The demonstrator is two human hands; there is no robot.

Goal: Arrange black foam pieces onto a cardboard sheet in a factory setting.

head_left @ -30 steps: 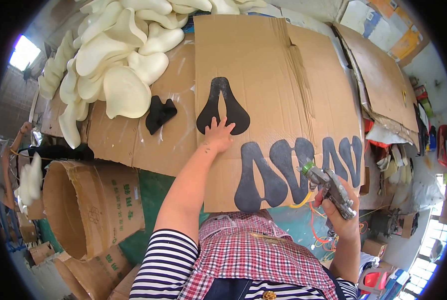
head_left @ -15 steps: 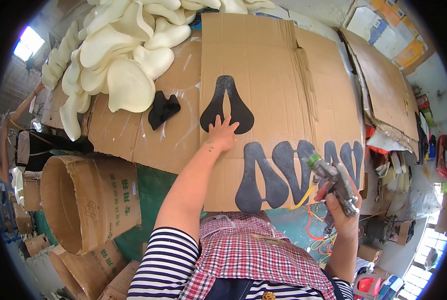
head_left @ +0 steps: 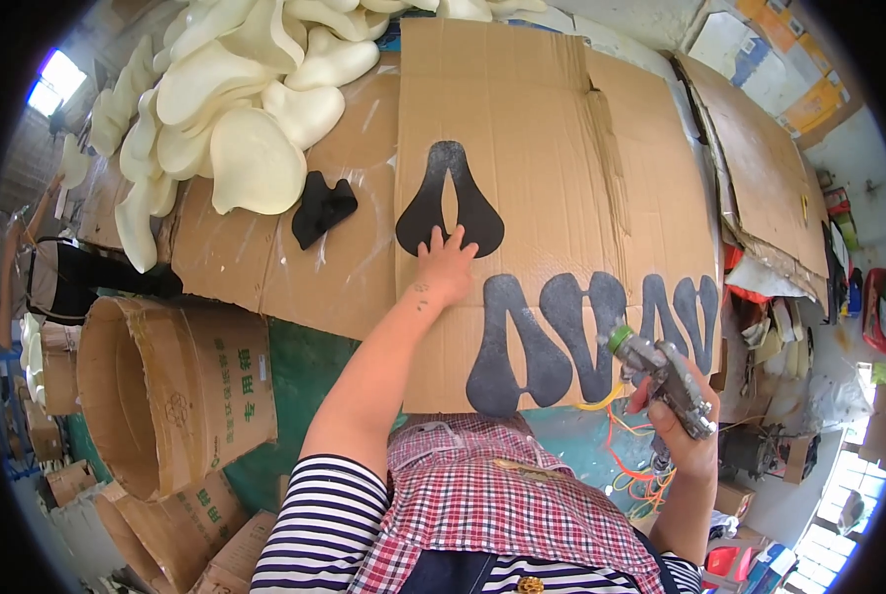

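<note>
lying partly under the left hand (head_left: 447,271) is a black piece (head_left: 474,211).

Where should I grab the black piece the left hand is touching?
I'd probably pinch the black piece at its narrow far end, from the far side. That end is slim and free, while the left hand covers part of the wide near edge. The piece lies flat on cardboard.
</note>
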